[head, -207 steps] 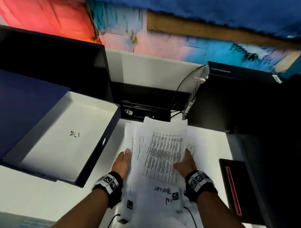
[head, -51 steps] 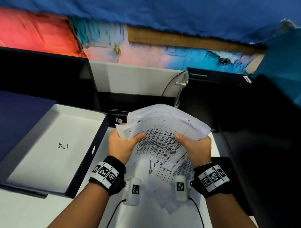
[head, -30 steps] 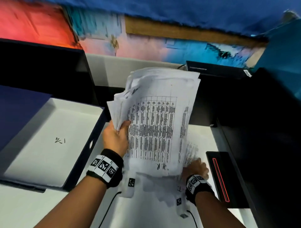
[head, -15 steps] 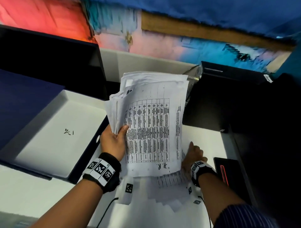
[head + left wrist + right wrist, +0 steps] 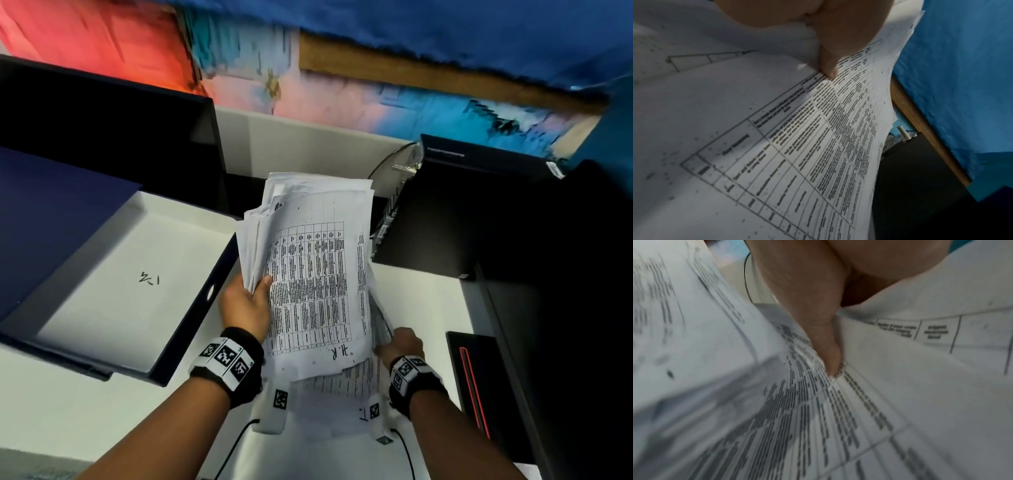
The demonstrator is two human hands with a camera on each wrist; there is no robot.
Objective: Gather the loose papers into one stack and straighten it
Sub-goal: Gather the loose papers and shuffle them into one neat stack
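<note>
Head view, looking down at a white desk (image 5: 421, 308). The left hand (image 5: 245, 308) holds a thick bundle of printed papers (image 5: 318, 274) upright and off the desk, thumb across the front sheet w/ a printed table, fingers behind, gripping the bundle's left edge. The bundle's edges are uneven: sheets fan out at the top and along the left side. The right hand (image 5: 400, 344) is low, at the bundle's bottom right corner, thumb pinching a few loose sheets (image 5: 356, 380) that lie under and just beside the bundle; right wrist view shows the thumb pressed on printed paper, other fingers hidden, so the full grip can't be told

Step in hand, as a judgement: picking up the last loose sheets to join them to the bundle. To do it well, prob slide them in behind the front page w/o creasing, keep the left grip firm so nothing slips out, then hold both sides loosely and tap the bottom edge on the desk until edges line up

An open dark-walled tray (image 5: 191, 322) w/ a white floor sits left of the left hand, apart from the papers. Black equipment (image 5: 445, 222) stands to the right, behind the bundle
</note>
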